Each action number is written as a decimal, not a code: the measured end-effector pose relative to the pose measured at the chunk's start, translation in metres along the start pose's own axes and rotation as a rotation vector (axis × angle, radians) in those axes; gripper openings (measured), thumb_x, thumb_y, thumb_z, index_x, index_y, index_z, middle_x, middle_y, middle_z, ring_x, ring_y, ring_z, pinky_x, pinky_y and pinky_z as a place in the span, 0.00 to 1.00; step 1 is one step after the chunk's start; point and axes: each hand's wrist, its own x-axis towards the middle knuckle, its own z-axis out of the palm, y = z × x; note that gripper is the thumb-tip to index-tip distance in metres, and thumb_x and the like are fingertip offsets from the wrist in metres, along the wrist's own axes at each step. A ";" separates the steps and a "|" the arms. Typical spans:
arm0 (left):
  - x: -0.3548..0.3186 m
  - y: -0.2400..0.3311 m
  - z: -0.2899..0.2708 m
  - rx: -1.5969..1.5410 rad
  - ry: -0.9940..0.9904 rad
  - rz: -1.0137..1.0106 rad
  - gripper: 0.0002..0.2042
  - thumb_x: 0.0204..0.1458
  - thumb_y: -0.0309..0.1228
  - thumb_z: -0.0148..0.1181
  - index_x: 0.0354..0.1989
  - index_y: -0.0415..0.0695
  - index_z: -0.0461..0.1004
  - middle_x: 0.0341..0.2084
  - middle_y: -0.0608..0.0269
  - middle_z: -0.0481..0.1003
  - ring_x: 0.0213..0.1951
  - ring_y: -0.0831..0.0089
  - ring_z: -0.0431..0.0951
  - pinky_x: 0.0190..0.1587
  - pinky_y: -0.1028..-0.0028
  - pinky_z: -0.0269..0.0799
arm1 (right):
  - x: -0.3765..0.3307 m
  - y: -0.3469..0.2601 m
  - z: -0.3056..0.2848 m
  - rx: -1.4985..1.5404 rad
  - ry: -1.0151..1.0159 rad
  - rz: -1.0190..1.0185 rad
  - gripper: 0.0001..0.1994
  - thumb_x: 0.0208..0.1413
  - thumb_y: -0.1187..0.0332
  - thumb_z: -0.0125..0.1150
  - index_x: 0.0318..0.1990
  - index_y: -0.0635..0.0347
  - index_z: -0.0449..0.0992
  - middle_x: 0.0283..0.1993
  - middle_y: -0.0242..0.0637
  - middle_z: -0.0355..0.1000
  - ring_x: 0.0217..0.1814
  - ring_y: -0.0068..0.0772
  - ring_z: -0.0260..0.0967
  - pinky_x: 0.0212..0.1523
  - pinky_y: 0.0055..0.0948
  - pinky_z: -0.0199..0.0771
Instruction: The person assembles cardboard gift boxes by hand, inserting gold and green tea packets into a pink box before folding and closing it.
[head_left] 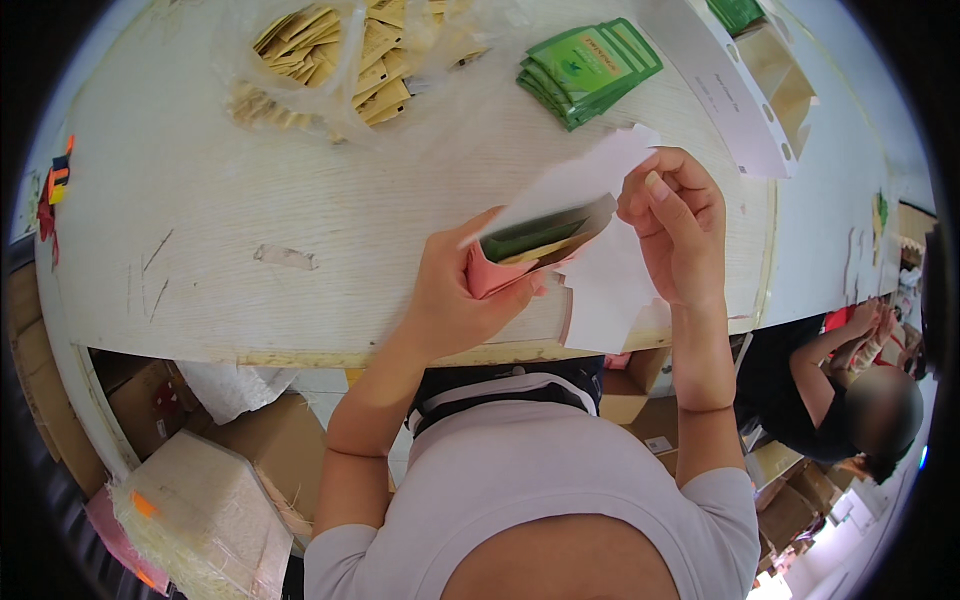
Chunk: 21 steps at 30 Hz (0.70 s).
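Observation:
My left hand (pixel 459 290) is wrapped round a small pink carton (pixel 487 275) held tilted above the near edge of the table. Its top is open, and a green sachet (pixel 520 238) and a tan sachet (pixel 540 251) show inside. A long white flap (pixel 570 185) rises from the carton's mouth toward the upper right. By the end of that flap is my right hand (pixel 680 225), its fingers curled and thumb bent in. Whether it pinches the flap cannot be made out. Beneath, between the hands, lies a flat white cardboard blank (pixel 607 285).
A clear plastic bag (pixel 345 60) of tan sachets lies at the far left. Green sachets (pixel 590 70) are stacked at the far middle, beside a white carton (pixel 735 90). Another person (pixel 825 385) works at the right. Cardboard boxes (pixel 270 445) stand below the table.

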 end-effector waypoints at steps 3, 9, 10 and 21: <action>0.000 0.004 -0.003 -0.211 -0.048 -0.109 0.17 0.44 0.17 0.56 0.45 0.34 0.68 0.38 0.56 0.73 0.38 0.71 0.76 0.34 0.72 0.77 | 0.006 -0.006 0.009 -0.131 -0.021 0.047 0.05 0.50 0.76 0.57 0.35 0.66 0.73 0.26 0.30 0.69 0.26 0.17 0.63 0.26 0.17 0.60; 0.004 0.004 -0.010 -0.385 -0.158 -0.223 0.18 0.45 0.18 0.56 0.47 0.34 0.66 0.38 0.55 0.73 0.39 0.68 0.76 0.31 0.69 0.79 | 0.013 -0.001 0.013 -0.086 -0.180 0.052 0.05 0.51 0.73 0.56 0.35 0.63 0.73 0.26 0.30 0.69 0.26 0.16 0.62 0.26 0.16 0.57; 0.004 0.004 -0.010 -0.408 -0.176 -0.222 0.18 0.45 0.19 0.57 0.47 0.34 0.66 0.38 0.55 0.73 0.39 0.67 0.76 0.31 0.69 0.79 | 0.013 -0.002 0.012 -0.081 -0.180 0.064 0.05 0.51 0.73 0.57 0.35 0.63 0.73 0.26 0.29 0.69 0.25 0.16 0.61 0.26 0.16 0.57; 0.003 0.006 -0.011 -0.483 -0.227 -0.325 0.24 0.41 0.23 0.61 0.49 0.35 0.63 0.38 0.50 0.72 0.37 0.61 0.76 0.25 0.68 0.78 | 0.020 -0.025 0.013 -0.523 -0.041 -0.625 0.09 0.49 0.77 0.52 0.40 0.67 0.70 0.31 0.34 0.69 0.33 0.21 0.63 0.33 0.20 0.63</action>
